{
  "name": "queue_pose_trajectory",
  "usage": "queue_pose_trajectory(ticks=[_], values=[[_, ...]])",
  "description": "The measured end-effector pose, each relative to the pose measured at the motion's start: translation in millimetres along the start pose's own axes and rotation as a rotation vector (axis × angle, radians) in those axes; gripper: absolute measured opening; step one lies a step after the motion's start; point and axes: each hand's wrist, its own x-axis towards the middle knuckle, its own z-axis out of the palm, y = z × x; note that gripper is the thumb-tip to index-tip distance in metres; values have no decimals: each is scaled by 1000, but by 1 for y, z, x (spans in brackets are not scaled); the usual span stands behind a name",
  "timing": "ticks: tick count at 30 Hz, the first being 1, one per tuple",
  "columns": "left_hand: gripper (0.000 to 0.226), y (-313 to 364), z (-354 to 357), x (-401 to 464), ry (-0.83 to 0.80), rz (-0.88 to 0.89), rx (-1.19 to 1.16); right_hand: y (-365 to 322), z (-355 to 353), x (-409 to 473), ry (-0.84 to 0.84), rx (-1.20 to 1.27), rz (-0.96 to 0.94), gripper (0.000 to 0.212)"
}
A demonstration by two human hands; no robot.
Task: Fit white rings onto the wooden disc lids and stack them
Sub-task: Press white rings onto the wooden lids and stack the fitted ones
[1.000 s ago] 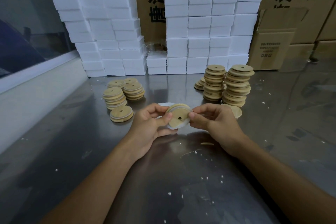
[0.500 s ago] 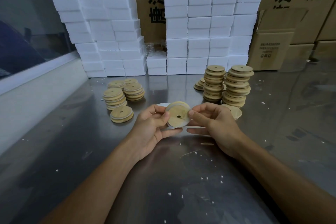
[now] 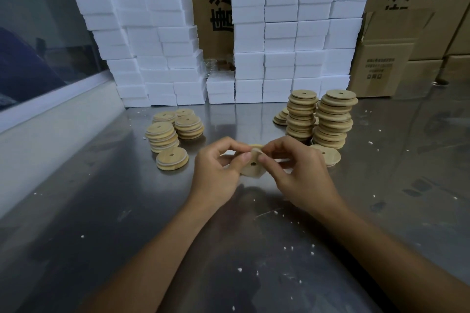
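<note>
Two hands share one wooden disc lid (image 3: 251, 166), held up above the steel table (image 3: 101, 211) between them. The left hand (image 3: 218, 173) pinches its left edge with thumb and curled fingers; the right hand (image 3: 300, 178) pinches the top right edge, where a bit of white ring (image 3: 255, 150) seems to be getting worked on, though it is too blurred to say how far it is seated. The lid looks light, stiff and smooth, so a rim grip suits it, clear of the centre hole. The ring is probably soft and stretchy, best rolled on bit by bit. Ringed lids (image 3: 173, 159) lie left of the left hand; bare stacks (image 3: 333, 119) stand beyond the right hand.
</note>
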Motion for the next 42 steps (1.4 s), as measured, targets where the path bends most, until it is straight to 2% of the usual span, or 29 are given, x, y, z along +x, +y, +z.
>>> queue_pose_trajectory(ticks=[5,11,20,25,29,38,40,42], values=[[24,0,0,0,6,-120,-113,5,2,2,54,96,74,5],[25,-1,-3,1,-5,-165,-134,5,-2,6,-1,220,193,18],[28,1,-7,3,57,-304,-262,7,-2,3,-52,153,176,7],[19,6,-8,3,42,-347,-323,3,-4,6,-49,263,250,1],[19,7,-8,2,12,-382,-389,1,-10,6,-55,350,325,5],[30,-4,-9,5,-2,-490,-606,2,-3,3,-47,266,234,4],[32,-5,-7,4,-28,-469,-583,4,-1,3,-29,242,230,3],[31,-6,-6,3,-44,-377,-394,6,0,1,-4,170,195,2]])
